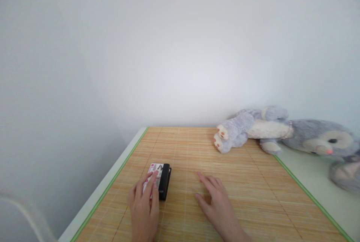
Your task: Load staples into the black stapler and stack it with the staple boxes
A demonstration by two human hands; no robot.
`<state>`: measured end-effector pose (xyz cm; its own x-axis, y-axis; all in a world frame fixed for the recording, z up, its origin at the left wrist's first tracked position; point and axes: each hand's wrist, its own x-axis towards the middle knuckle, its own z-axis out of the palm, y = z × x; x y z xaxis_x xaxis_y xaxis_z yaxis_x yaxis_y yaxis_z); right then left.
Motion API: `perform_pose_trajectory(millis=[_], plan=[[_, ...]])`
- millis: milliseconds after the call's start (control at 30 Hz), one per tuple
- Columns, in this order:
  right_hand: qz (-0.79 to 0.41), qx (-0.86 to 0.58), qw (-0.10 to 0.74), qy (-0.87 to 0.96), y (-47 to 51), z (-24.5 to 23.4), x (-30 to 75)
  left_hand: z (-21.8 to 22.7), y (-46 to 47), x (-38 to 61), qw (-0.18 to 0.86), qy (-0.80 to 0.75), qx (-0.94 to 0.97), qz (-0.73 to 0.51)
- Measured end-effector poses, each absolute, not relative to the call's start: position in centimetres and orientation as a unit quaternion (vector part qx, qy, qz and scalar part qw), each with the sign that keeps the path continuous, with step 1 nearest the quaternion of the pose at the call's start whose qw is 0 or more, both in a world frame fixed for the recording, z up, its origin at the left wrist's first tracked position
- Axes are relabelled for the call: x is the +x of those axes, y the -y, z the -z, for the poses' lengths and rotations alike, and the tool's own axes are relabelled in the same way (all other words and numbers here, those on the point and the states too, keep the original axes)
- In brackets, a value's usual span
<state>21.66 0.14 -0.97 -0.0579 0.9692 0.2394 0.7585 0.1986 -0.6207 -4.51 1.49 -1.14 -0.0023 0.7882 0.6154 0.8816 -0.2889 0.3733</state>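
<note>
A small white box or card with pink print (153, 168) lies left of the middle of the mat. Along its right side runs a long black object (164, 182), which looks like a stapler; I cannot tell whether the two are joined. My left hand (144, 200) rests over the white printed piece, fingers stretched and slightly apart, hiding its near part. To the right, my right hand (218, 200) is held low over or on the mat, with thumb and fingers spread and nothing between them.
A bamboo mat (194, 152) with green edging covers the table. A grey and white plush toy (270, 127) lies at the back right, reaching past the mat's edge. A pale wall (182, 47) stands behind. A blurred pale curved thing (26, 212) shows at lower left.
</note>
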Motion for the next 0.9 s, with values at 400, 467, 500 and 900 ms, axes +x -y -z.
perform_pose_trajectory(millis=[400,467,500,900], plan=[[0.03,-0.745,0.103,0.659,2.9,4.1,25.8,4.0,-1.1,8.0,-0.014,0.51,-0.837,0.196],[0.031,-0.748,0.092,0.656,2.8,4.1,25.7,4.1,-1.0,7.9,-0.019,0.523,-0.83,0.192],[0.031,-0.749,0.088,0.656,2.8,4.1,25.7,4.2,-1.0,7.8,-0.023,0.528,-0.827,0.191],[0.038,-0.748,0.081,0.658,2.7,4.2,25.7,4.1,-0.7,8.0,-0.012,0.536,-0.827,0.168]])
